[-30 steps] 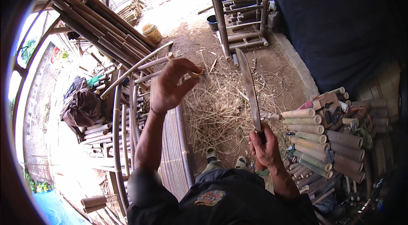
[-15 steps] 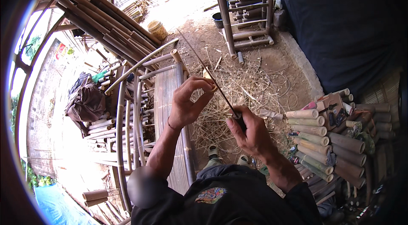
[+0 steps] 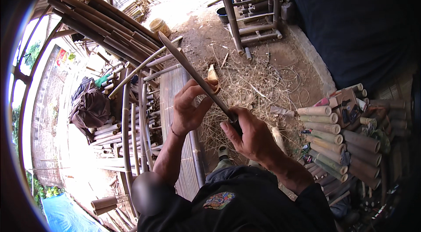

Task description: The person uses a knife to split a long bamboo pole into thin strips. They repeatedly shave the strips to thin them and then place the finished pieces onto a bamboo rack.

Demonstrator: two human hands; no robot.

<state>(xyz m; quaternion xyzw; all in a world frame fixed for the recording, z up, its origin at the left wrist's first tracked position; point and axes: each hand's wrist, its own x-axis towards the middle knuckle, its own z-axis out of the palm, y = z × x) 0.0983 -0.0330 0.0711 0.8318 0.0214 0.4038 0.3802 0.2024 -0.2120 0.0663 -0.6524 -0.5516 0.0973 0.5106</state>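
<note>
My right hand (image 3: pixel 251 136) is wrapped around the dark handle of a long machete (image 3: pixel 189 69). Its blade slants up and to the left, with the broad flat face showing. Behind the middle of the blade, my left hand (image 3: pixel 189 106) is closed, thumb and fingers pinching a small tan bamboo piece (image 3: pixel 214 86). Much of that piece is hidden by the fingers and blade, and I cannot tell whether the blade touches it. Just above it shows a pale wood-coloured piece (image 3: pixel 212 73); whether it is part of the held piece is unclear.
A slatted bamboo bench (image 3: pixel 171 84) stands at my left, beside stacked bamboo poles (image 3: pixel 107 133). Shavings (image 3: pixel 258 85) litter the ground ahead. Cut bamboo tubes (image 3: pixel 322 119) are piled at right, with a small box (image 3: pixel 346 107) on top. A bamboo rack (image 3: pixel 236 21) stands farther off.
The machete has turned from edge-on to showing its flat face, and its tip has swung left. Both hands have shifted slightly left, keeping their grips.
</note>
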